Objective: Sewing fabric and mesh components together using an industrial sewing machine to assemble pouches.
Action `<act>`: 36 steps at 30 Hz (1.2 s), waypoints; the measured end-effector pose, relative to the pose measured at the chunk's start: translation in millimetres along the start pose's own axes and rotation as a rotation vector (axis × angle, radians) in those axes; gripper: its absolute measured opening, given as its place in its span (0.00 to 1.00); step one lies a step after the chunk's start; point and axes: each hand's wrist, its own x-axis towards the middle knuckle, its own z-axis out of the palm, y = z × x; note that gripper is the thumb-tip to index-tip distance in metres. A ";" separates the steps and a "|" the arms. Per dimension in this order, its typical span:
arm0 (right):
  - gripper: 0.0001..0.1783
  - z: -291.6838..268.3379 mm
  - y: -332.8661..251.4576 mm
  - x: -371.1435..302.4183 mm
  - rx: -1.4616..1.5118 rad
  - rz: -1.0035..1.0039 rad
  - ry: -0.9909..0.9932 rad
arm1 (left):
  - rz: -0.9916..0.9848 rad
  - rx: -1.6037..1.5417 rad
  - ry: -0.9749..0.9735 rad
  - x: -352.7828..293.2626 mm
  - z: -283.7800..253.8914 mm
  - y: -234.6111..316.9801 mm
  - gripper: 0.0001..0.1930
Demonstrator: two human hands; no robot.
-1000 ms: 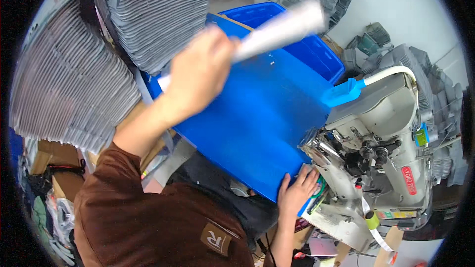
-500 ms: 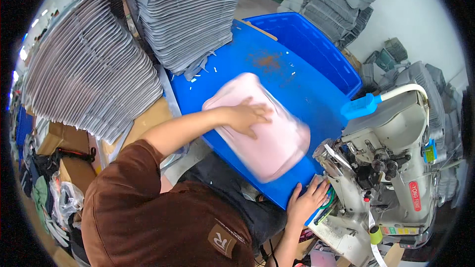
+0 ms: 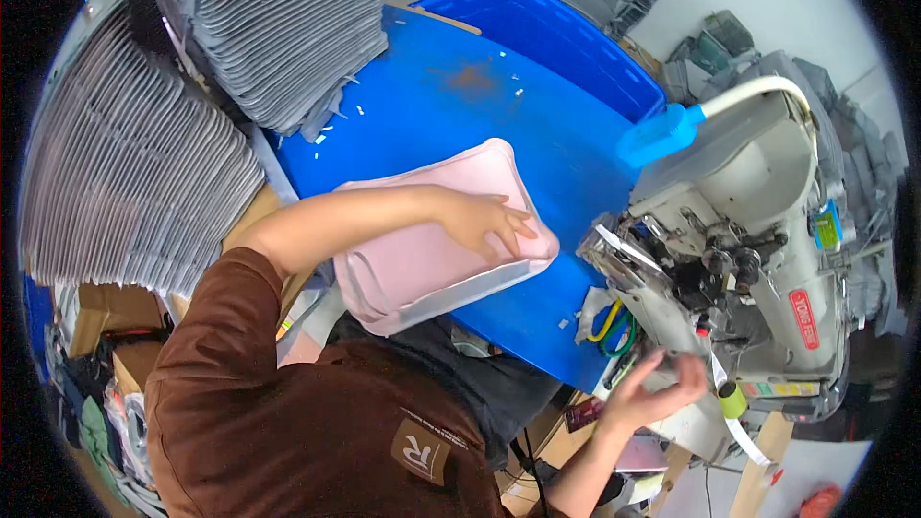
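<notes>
A pink, rounded-rectangular fabric piece [image 3: 422, 249] with a raised rim and a grey strip along its near side lies tilted at the table's near edge. My left hand [image 3: 487, 225] rests on its right part, fingers spread. In the air beside the sewing machine [image 3: 739, 259], my right hand [image 3: 657, 391] has its fingers curved and apart, slightly blurred, with nothing visible in them. Close to that hand, a white tape [image 3: 743, 436] hangs down through a green-yellow roller on the machine.
Tall stacks of grey panels [image 3: 278, 29] stand at the left of the blue table [image 3: 422, 125]. A blue bin [image 3: 566, 43] sits beyond the far edge. White scraps [image 3: 321, 139] and brown dust [image 3: 470, 80] lie on the tabletop. Yellow and green scissor-like handles [image 3: 614, 326] are beside the machine.
The pink piece has turned and shifted left toward me, and its grey-edged rim now shows. My right hand has lifted off the table corner and moved right, lower in view. The view has shifted.
</notes>
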 end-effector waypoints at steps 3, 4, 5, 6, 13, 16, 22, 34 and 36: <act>0.25 -12.4 -0.6 42.5 -0.237 0.055 -0.053 | -0.257 -0.558 0.500 28.5 -18.2 28.3 0.15; 0.22 -12.4 5.1 46.5 -0.250 0.048 -0.054 | -0.232 -0.503 0.789 36.8 -25.8 50.6 0.10; 0.19 -13.0 12.3 49.9 -0.257 0.038 -0.059 | -0.218 -0.510 0.775 40.6 -33.3 68.7 0.10; 0.19 -16.5 19.3 53.5 -0.274 0.048 -0.057 | -0.140 -0.588 0.806 43.7 -40.9 84.9 0.10; 0.04 -28.8 36.2 59.5 -0.373 -0.008 -0.144 | -0.118 -0.946 0.723 73.8 -36.6 87.3 0.05; 0.04 -31.3 37.2 58.9 -0.402 -0.024 -0.121 | -0.117 -1.024 0.707 82.6 -33.2 86.4 0.04; 0.06 -19.9 24.7 56.3 -0.291 0.016 -0.033 | -0.094 -0.689 0.974 37.4 -53.9 137.7 0.10; 0.24 94.3 -81.5 -10.6 0.405 -0.489 -0.768 | 1.082 -0.765 0.884 -65.8 -112.7 255.3 0.02; 0.25 94.1 -80.3 -23.5 0.470 -0.429 -0.855 | 1.051 -0.761 0.883 -74.3 -110.3 259.3 0.03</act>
